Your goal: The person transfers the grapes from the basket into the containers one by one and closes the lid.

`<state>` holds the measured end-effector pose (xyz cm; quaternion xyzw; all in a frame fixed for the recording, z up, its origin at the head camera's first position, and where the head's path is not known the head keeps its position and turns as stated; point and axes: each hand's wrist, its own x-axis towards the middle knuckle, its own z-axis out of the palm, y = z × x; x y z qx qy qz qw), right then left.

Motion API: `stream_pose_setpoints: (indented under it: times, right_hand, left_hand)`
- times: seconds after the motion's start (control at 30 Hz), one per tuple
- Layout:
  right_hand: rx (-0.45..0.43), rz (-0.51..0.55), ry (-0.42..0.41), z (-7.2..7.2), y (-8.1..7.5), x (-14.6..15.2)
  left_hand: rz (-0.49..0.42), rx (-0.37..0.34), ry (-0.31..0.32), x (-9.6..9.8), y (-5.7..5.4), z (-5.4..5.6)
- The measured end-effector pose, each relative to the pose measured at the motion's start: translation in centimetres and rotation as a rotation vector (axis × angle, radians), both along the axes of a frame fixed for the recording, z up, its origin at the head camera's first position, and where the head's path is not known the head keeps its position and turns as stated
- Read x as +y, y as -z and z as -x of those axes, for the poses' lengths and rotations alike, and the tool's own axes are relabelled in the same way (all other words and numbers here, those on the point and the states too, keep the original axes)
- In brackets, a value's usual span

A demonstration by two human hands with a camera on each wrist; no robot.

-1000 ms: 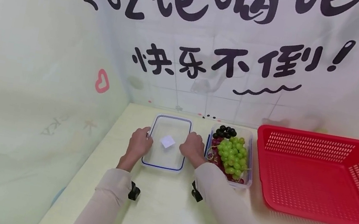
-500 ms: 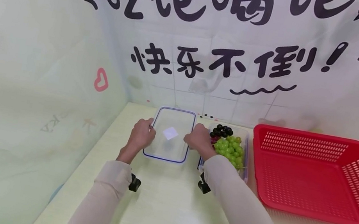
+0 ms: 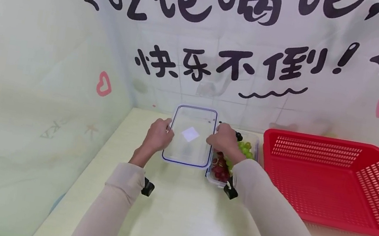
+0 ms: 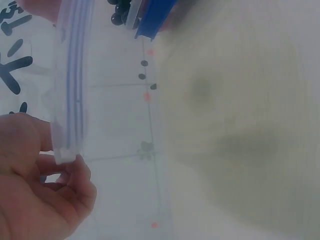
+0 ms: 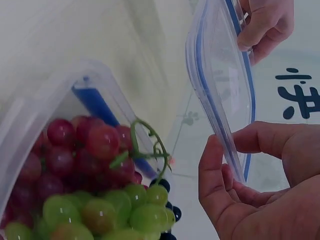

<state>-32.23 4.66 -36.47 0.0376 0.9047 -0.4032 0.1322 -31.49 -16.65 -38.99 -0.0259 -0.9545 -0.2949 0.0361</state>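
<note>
A clear plastic lid (image 3: 191,151) with a blue seal line and a pale square mark hangs above the table, held by both hands. My left hand (image 3: 158,134) pinches its left edge between thumb and fingers. The opposite edge is pinched by my right hand (image 3: 226,140). Below and beside the right hand stands a clear plastic container (image 3: 257,152) full of grapes. Red grapes (image 5: 60,160), green grapes (image 5: 120,215) and a few black grapes (image 3: 238,136) show in it. The right hand and forearm hide part of the container in the head view.
A large red plastic basket (image 3: 313,184) stands to the right of the container. The pale table (image 3: 180,216) stretches toward me, with a printed cloth (image 3: 257,75) hanging behind it and along the left.
Both hands have lifted the lid off the table and carried it up and to the right, closer to the grape container. The right forearm now covers more of the grapes.
</note>
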Motion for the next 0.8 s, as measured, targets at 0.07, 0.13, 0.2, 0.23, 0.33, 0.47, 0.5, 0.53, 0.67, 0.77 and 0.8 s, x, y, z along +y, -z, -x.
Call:
stream_pose_setpoints:
  times: [0.07, 0.13, 0.2, 0.23, 0.33, 0.47, 0.5, 0.53, 0.67, 0.77, 0.8]
  right_hand:
    - [0.003, 0.012, 0.009, 0.0, -0.4, 0.6]
    - [0.000, 0.026, 0.021, 0.0, -0.8, 1.2]
    - [-0.006, 0.047, 0.031, -0.1, -1.2, 1.8]
    - [-0.012, 0.053, 0.035, -0.1, -1.4, 2.1]
    - [-0.026, 0.060, 0.042, -0.1, -1.8, 3.1]
    - [-0.013, 0.086, 0.058, -0.1, -2.4, 4.4]
    - [-0.004, 0.094, 0.058, -0.2, -2.5, 4.7]
    - [0.004, 0.104, 0.062, -0.2, -2.7, 5.0]
    - [0.033, 0.123, 0.070, -0.5, -3.5, 6.3]
    - [0.051, 0.120, 0.084, -0.8, -3.8, 7.1]
    - [0.056, 0.112, 0.087, -0.9, -3.8, 7.4]
  left_hand:
    - [0.007, 0.007, 0.004, 0.5, -0.3, 0.1]
    - [0.011, 0.021, 0.011, 1.0, -0.7, 0.2]
    - [0.012, 0.039, 0.019, 1.6, -1.1, 0.2]
    - [0.015, 0.048, 0.024, 1.8, -1.3, 0.3]
    - [-0.009, 0.055, 0.031, 2.6, -1.7, 0.3]
    - [-0.083, 0.051, 0.014, 3.8, -2.1, 0.6]
    - [-0.102, 0.053, 0.009, 4.1, -2.2, 0.6]
    - [-0.116, 0.058, 0.005, 4.4, -2.4, 0.7]
    - [-0.154, 0.076, 0.009, 5.6, -3.1, 0.8]
    - [-0.177, 0.081, 0.015, 6.4, -3.6, 0.7]
    - [-0.181, 0.081, 0.015, 6.7, -3.7, 0.7]
